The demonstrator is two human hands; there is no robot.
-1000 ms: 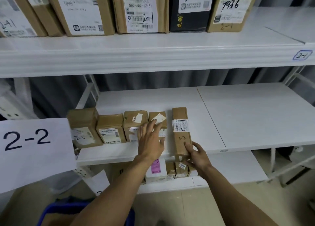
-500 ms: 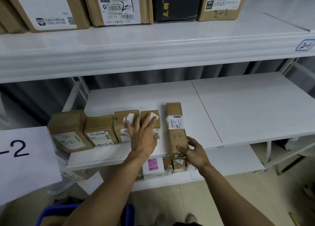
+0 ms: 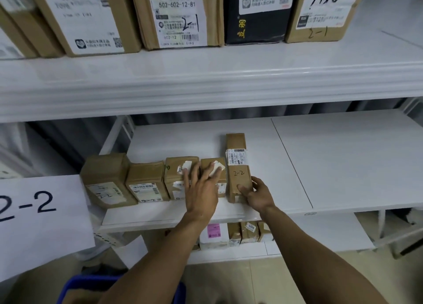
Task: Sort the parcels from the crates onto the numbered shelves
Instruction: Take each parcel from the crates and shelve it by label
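Light: even, cool, diffuse, from above; moderately bright. Glare: soft sheen on the front edge of the upper shelf [image 3: 206,81]. Shadow: deep in the gap behind the lower shelf [image 3: 343,161]; faint elsewhere. Focus: centre sharp; top-left parcels [image 3: 75,17] smeared, small print unreadable. Distortion: wide-angle; shelf lines bow toward the edges.

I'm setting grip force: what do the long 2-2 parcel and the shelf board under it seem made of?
The long parcel looks like brown cardboard under tape, going by sheen and creased edges, with a paper label. The shelf board looks like white laminate or painted board, smooth and faintly glossy; its core cannot be told.
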